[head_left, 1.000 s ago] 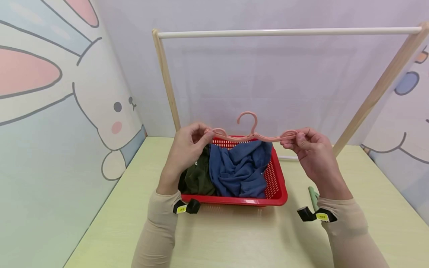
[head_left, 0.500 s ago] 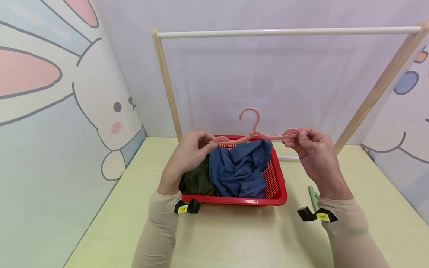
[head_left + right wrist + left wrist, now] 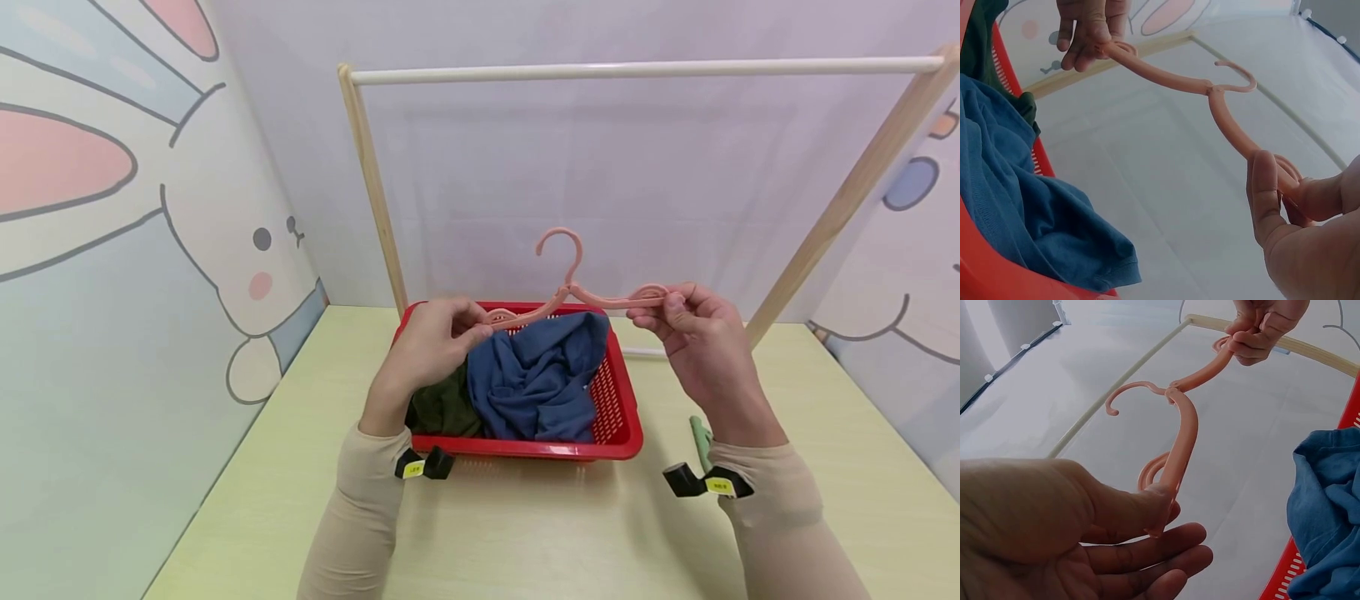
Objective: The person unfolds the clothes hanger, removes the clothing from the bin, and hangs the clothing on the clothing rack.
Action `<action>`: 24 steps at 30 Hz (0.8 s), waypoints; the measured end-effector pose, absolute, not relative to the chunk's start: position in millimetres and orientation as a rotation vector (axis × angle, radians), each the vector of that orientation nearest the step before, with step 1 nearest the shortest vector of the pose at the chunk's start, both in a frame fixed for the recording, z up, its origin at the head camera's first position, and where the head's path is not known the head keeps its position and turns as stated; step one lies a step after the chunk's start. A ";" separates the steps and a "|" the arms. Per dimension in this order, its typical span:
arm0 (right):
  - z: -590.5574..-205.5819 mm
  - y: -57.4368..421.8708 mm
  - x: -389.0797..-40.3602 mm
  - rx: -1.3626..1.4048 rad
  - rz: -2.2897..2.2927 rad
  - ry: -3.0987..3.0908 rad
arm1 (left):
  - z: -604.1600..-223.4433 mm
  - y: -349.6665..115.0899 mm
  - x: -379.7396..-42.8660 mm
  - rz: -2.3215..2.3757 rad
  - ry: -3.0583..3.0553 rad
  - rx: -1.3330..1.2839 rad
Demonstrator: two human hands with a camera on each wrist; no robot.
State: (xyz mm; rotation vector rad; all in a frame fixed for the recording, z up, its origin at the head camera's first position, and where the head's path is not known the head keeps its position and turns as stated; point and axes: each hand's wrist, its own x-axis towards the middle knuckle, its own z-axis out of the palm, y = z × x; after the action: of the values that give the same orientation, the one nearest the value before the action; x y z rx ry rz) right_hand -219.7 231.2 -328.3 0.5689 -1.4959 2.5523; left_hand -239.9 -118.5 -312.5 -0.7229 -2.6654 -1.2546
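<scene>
A pink clothes hanger (image 3: 534,315) with a joint at its middle is held up over the back of the basket, hook upward. My left hand (image 3: 429,346) pinches the tip of its left arm between thumb and fingers, and my right hand (image 3: 701,346) pinches the tip of its right arm. In the left wrist view both arms of the hanger (image 3: 1185,434) slope away from the joint. Below it, blue cloth (image 3: 536,383) and dark green cloth (image 3: 444,404) lie bunched in the red basket (image 3: 628,408). My left hand covers part of the basket's left side.
A rack with a white rail (image 3: 645,72) and wooden legs (image 3: 847,200) stands behind the basket. A green hanger-like piece (image 3: 701,442) lies on the table (image 3: 525,533), partly hidden by my right wrist. Walls with cartoon rabbits (image 3: 255,275) border the sides.
My left hand has moved down and slightly right with its end of the hanger. The middle joint has risen, so the arms now slope down from it. My right hand has barely moved.
</scene>
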 end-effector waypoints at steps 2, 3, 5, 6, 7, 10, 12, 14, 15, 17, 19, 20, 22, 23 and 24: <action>-328.4 231.4 -219.6 0.563 2.541 -1.518 | -312.3 -118.1 -240.0 -1.257 -2.666 -0.714; -328.5 231.5 -219.6 0.562 2.535 -1.529 | -312.2 -118.0 -239.9 -1.258 -2.667 -0.710; -329.1 231.5 -220.0 0.563 2.514 -1.560 | -312.1 -117.8 -240.0 -1.263 -2.665 -0.705; -329.5 231.4 -220.3 0.565 2.504 -1.574 | -312.2 -117.8 -240.1 -1.264 -2.664 -0.704; -329.9 231.2 -220.7 0.568 2.493 -1.590 | -312.0 -117.5 -239.8 -1.265 -2.664 -0.703; -330.8 229.9 -221.5 0.573 2.471 -1.624 | -312.2 -117.6 -240.1 -1.266 -2.663 -0.699; -331.1 229.1 -221.9 0.576 2.467 -1.637 | -312.3 -118.0 -240.3 -1.264 -2.663 -0.696; -331.5 228.6 -222.0 0.574 2.459 -1.654 | -312.4 -118.4 -240.4 -1.261 -2.662 -0.689; -331.6 228.3 -222.1 0.572 2.456 -1.664 | -312.5 -118.7 -240.6 -1.260 -2.660 -0.686; -332.0 228.1 -222.1 0.563 2.453 -1.687 | -312.5 -119.1 -240.6 -1.252 -2.656 -0.678; -332.3 228.0 -222.2 0.559 2.446 -1.718 | -312.3 -119.5 -240.6 -1.247 -2.650 -0.668; -332.3 228.0 -222.2 0.559 2.446 -1.733 | -312.3 -119.7 -240.7 -1.246 -2.648 -0.664; -332.4 227.9 -222.4 0.567 2.451 -1.756 | -312.0 -120.1 -240.6 -1.245 -2.645 -0.653; -332.5 227.8 -222.5 0.573 2.458 -1.761 | -311.9 -120.3 -240.6 -1.247 -2.645 -0.648; -332.5 227.9 -222.7 0.579 2.464 -1.766 | -311.7 -120.4 -240.5 -1.251 -2.644 -0.645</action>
State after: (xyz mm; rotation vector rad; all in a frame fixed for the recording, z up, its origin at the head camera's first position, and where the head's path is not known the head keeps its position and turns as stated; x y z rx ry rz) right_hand -222.7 227.9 -332.5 0.5795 -1.7657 2.4639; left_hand -240.5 -120.4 -311.7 -0.6447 -2.6437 -1.2514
